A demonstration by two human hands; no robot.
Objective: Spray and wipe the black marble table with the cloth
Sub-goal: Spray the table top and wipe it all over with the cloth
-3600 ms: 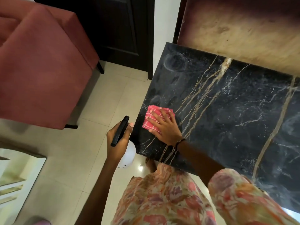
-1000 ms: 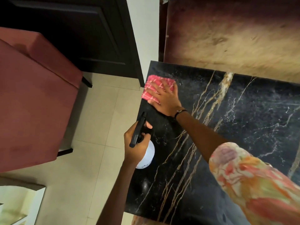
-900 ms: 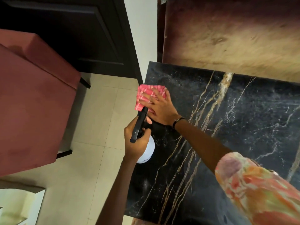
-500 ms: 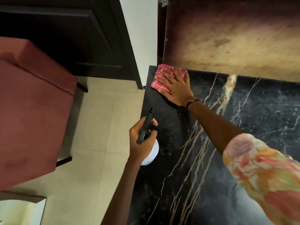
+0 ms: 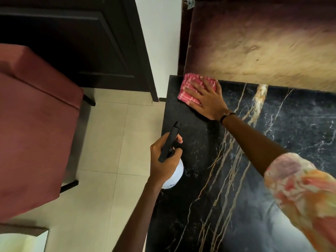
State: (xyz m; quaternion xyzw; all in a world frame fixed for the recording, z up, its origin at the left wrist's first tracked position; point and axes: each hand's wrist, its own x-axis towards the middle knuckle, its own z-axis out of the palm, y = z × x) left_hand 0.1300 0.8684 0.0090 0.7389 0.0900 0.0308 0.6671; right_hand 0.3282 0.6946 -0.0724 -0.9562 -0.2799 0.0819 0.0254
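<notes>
Nearest the camera, over the left edge of the black marble table with gold and white veins [image 5: 254,179], a white round-bodied spray bottle with a black trigger head [image 5: 173,171] is gripped by the left hand [image 5: 164,160], fingers curled round its neck. Farther off, at the far left corner, a folded pink checked cloth [image 5: 189,88] is pressed flat under the right hand [image 5: 205,100], fingers straight and spread. Wiping appears to be in hand; the unwiped surface to the right is judged to call next for sweeping strokes, perhaps after fresh spray.

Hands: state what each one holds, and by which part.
Left hand grips the spray bottle by its neck, under the black trigger head. Right hand holds nothing; it presses flat on the cloth.
</notes>
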